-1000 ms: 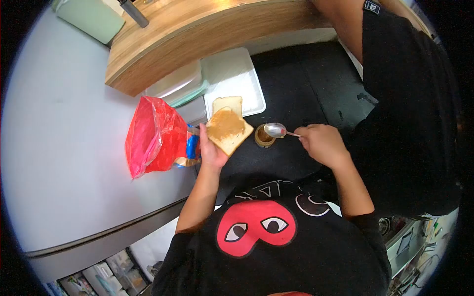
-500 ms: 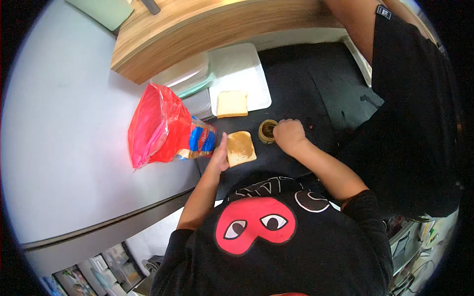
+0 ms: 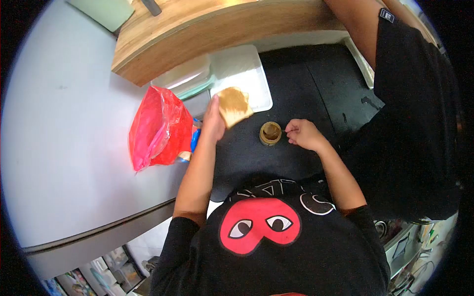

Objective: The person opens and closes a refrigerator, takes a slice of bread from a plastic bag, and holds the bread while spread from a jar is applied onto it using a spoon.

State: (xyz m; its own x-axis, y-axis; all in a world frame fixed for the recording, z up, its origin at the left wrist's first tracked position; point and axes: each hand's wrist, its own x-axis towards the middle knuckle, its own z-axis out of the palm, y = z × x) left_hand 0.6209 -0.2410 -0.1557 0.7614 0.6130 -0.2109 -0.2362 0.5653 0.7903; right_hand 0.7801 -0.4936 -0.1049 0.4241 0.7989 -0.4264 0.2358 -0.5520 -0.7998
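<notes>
A slice of bread (image 3: 234, 105) with brown spread on its top is held by my left hand (image 3: 214, 122) over the near edge of the white tray (image 3: 252, 74). The slice hides part of the tray and whatever lies beneath. An open glass jar (image 3: 270, 133) with brown spread inside stands on the black surface. Just right of the jar, my right hand (image 3: 302, 133) is closed in a pinch on the spoon, whose handle barely shows at the jar's rim.
Left of my left hand lies a red plastic bread bag (image 3: 173, 126). Clear containers (image 3: 185, 79) sit beside the tray, under a wooden shelf (image 3: 222, 32). A person in a black sleeve (image 3: 410, 113) stands close on the right.
My left hand has lifted the spread slice up and forward, over the plain slice on the tray. My right hand has shifted slightly right, uncovering the jar's mouth.
</notes>
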